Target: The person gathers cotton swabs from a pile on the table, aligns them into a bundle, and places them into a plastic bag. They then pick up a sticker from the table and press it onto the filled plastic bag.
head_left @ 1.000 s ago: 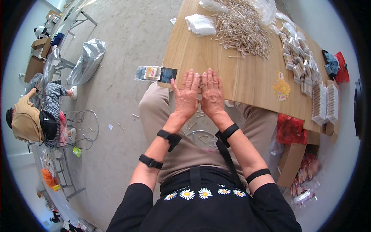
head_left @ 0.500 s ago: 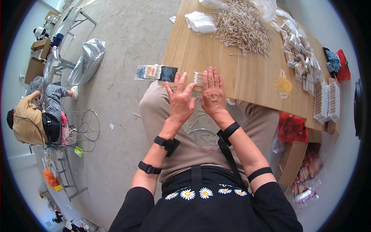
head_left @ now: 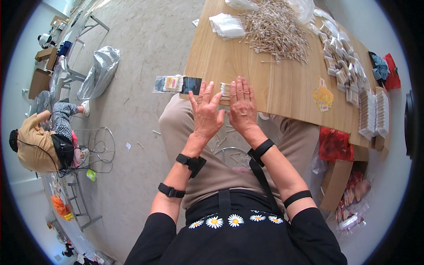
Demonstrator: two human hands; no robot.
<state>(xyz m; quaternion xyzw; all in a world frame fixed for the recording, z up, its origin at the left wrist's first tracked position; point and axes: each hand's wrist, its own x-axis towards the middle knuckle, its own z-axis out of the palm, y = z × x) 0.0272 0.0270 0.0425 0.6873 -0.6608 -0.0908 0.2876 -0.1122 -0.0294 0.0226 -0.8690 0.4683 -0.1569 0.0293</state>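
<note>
Left hand [head_left: 206,114] and right hand [head_left: 242,109], slim white cotton swabs [head_left: 225,91] between.
The swabs lie at the brown wooden counter's [head_left: 282,88] near edge; left hand splayed, right hand flat, perhaps touching them.

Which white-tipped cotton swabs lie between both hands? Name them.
The short, neat row of swabs between left hand and right hand; the loose heap and yellow-labelled bundle lie outside.

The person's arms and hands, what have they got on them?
The left hand and right hand wear no gloves. Black sleeves end near the elbows. The left forearm has two black straps, one with a chunky piece. The right forearm has a black wristband and a plain band higher up.
</note>
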